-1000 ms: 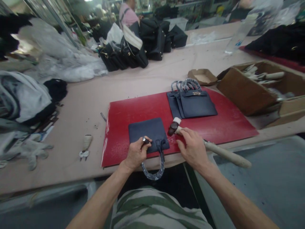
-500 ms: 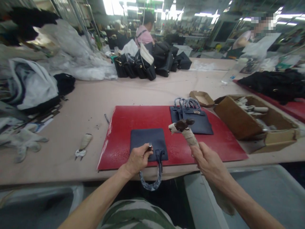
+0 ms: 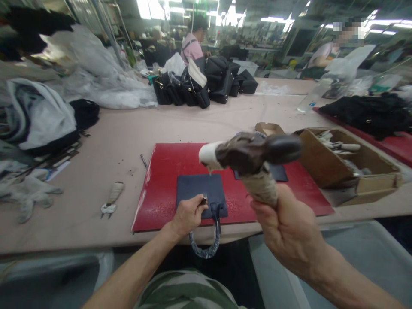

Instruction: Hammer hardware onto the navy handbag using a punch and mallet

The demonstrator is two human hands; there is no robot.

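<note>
On the red board (image 3: 167, 159) lies a flat dark blue bag panel (image 3: 196, 184), its plastic-wrapped handle (image 3: 206, 252) hanging over the table's front edge. My left hand (image 3: 187, 216) is closed around a short metal punch (image 3: 204, 198), held upright on the panel near the handle's base. Its lower end is hidden by my fingers. My right hand (image 3: 286, 219) grips the wrapped handle of a hammer (image 3: 244, 154), raised well above the board. The hammer head has a white-covered face on the left and a dark end on the right. Behind it, more dark blue bag panels (image 3: 279, 171) are partly hidden.
An open cardboard box (image 3: 376, 189) with white-wrapped tools stands right of the board. Pincers (image 3: 112, 199), a metal rod (image 3: 143, 161) and a work glove (image 3: 28, 193) lie left. Black bags (image 3: 193, 86) stand at the back, and two people are beyond the table.
My right hand has lifted the hammer up and closer to the camera, so it now covers most of the rear panels. The left hand and punch stay in place on the panel.
</note>
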